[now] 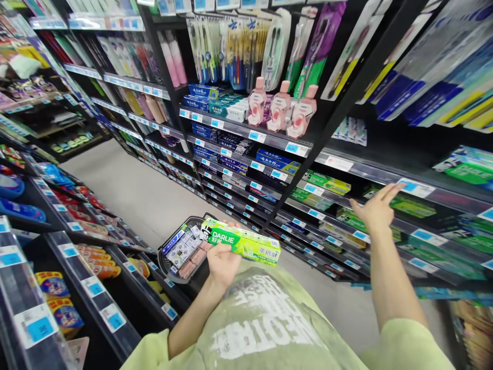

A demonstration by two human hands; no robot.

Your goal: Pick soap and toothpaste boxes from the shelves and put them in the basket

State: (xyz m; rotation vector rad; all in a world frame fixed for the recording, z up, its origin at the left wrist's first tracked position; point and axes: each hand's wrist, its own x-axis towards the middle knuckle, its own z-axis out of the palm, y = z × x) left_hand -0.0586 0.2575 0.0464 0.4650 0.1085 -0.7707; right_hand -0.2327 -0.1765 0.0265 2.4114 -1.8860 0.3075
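My left hand (224, 263) is closed around a green-and-yellow DARLIE toothpaste box (250, 244), held level in front of my shirt. Past that hand sits a black shopping basket (160, 262) with several packs (188, 249) in it. Out to the right, my right hand (375, 208) is open, thumb and fingers apart. Its fingertips reach a price tag (416, 188) on the shelf edge; whether they touch it I cannot tell. Green DARLIE boxes (410, 206) lie on the shelf just behind and below this hand.
Pink mouthwash bottles (280, 108) stand near the edge of an upper shelf, below hanging toothbrush packs (248, 54). A dark upright post (304, 167) divides the shelves. Along my left runs another shelf unit holding blue slippers (21, 209). Grey floor (123, 177) lies between the units.
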